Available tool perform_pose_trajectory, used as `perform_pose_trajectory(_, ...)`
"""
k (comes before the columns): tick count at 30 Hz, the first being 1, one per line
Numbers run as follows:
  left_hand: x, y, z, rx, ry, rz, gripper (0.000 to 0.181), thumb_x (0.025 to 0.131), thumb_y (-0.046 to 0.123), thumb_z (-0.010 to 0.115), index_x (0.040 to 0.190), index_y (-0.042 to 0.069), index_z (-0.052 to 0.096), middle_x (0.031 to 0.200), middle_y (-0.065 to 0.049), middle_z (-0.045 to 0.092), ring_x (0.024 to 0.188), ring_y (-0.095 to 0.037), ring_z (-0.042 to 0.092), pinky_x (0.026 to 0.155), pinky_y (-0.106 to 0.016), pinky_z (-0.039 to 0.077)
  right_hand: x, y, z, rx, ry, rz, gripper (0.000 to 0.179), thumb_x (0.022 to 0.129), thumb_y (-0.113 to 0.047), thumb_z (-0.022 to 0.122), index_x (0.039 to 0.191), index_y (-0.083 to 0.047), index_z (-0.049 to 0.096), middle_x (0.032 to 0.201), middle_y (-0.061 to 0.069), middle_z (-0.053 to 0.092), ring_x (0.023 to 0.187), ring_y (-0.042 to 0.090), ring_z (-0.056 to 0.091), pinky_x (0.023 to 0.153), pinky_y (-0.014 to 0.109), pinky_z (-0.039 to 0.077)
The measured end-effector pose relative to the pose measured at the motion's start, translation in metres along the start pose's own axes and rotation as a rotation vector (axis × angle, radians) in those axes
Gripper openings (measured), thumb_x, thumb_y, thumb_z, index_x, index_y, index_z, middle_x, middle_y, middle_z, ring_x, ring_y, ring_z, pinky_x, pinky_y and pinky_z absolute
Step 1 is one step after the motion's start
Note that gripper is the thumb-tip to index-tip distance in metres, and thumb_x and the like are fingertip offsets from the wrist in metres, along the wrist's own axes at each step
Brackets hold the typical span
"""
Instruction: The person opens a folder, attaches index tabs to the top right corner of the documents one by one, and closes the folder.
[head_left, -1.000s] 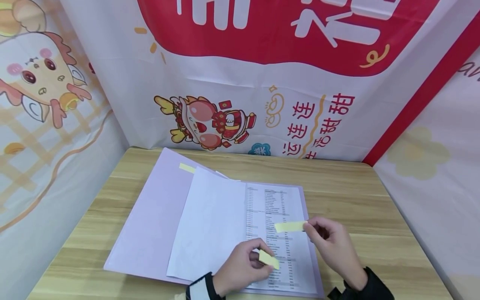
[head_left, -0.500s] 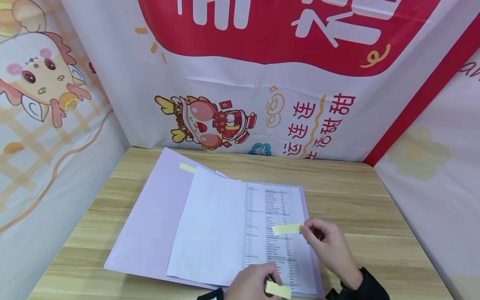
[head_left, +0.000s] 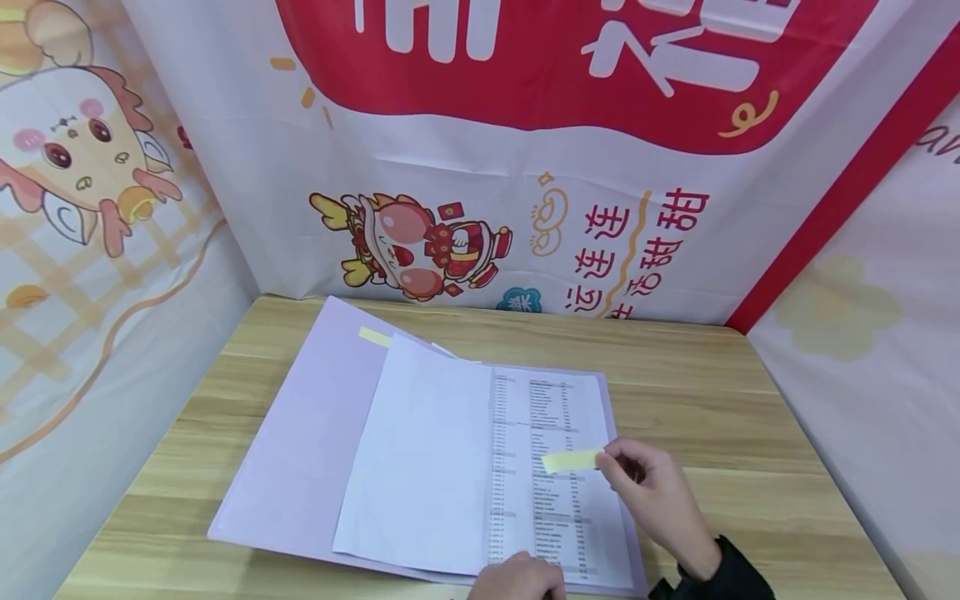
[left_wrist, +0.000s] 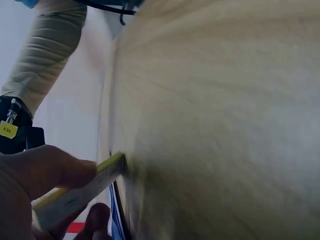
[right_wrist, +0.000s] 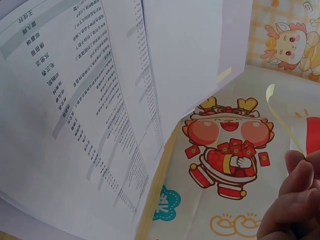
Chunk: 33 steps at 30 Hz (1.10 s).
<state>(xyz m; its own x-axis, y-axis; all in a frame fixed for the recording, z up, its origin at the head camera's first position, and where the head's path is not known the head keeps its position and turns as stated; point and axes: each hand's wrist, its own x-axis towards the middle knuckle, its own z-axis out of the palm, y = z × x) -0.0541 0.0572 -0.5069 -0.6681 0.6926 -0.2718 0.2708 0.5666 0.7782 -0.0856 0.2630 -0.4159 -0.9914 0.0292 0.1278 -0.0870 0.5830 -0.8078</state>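
Note:
My right hand point(head_left: 660, 504) pinches one end of a yellow sticky note strip point(head_left: 567, 462), held over the printed sheet point(head_left: 517, 492). In the right wrist view that sticky note strip point(right_wrist: 280, 115) curves away from the fingertips. The sheet lies in an open lilac folder point(head_left: 292, 467), with a turned-over blank page point(head_left: 420, 467) on its left. My left hand point(head_left: 517, 577) is at the folder's near edge, partly cut off by the frame. In the left wrist view it holds a small pad of yellow sticky notes point(left_wrist: 82, 195) between thumb and fingers.
Another yellow strip point(head_left: 375, 337) sticks out past the blank page onto the folder's left cover. The folder lies on a wooden table point(head_left: 720, 400). Printed cloth hangings point(head_left: 420, 150) stand behind the table and along both sides.
My left hand has moved toward the near edge with the sticky note pad, which has left the head view. My right hand has shifted slightly left and down with the strip.

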Motion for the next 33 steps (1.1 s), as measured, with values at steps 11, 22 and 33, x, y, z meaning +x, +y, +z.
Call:
perform_pose_trajectory(11,-0.001,-0.011,0.006,0.275,0.037,0.127,0.026,0.094,0.045,0.069,0.083,0.021,0.070,0.068,0.018,0.052,0.068,0.004,0.040,0.060,-0.015,0.036,0.000,0.001,0.002,-0.011,0.021,-0.032,0.016,0.095,-0.002,0.068,0.082,-0.011,0.071,0.068,-0.004,0.053,0.059,0.010,0.047,0.053,0.023,0.037)
perform_pose_trajectory(22,-0.005,-0.011,0.006,0.160,-0.015,0.078,0.034,0.095,0.050,0.066,0.084,0.018,0.071,0.069,0.015,0.049,0.065,0.002,0.044,0.058,-0.018,0.041,0.001,0.000,0.002,-0.025,-0.003,0.021,0.015,0.096,-0.004,0.068,0.083,-0.010,0.072,0.069,-0.003,0.053,0.061,0.012,0.048,0.055,0.023,0.037)
perform_pose_trajectory(33,-0.005,-0.014,0.006,0.161,-0.018,0.122,0.030,0.096,0.048,0.066,0.089,0.020,0.072,0.071,0.017,0.051,0.067,0.005,0.045,0.060,-0.017,0.042,0.003,0.002,0.001,-0.031,-0.010,0.040,0.013,0.097,-0.005,0.067,0.086,-0.009,0.072,0.070,-0.001,0.053,0.063,0.013,0.049,0.056,0.024,0.038)
